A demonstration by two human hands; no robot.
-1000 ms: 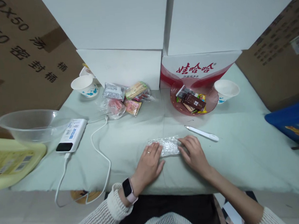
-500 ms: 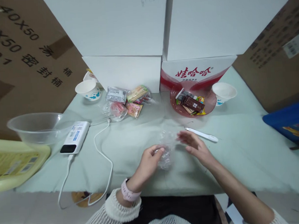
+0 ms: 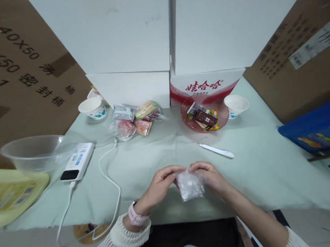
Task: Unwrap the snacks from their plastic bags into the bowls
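Head view: left hand and right hand pinch crinkled clear wrap over the table's near side.
I see both closed at its far edge, presumably keeping the springy film gathered; a white cutter lies beyond. Half a second ago, the right hand was open beside the wrap.

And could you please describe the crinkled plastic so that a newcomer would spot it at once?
At the near edge of the pale green tablecloth, find the left hand and right hand. The crinkled plastic is between them: shiny, colourless and held, unlike the snack packets further back.
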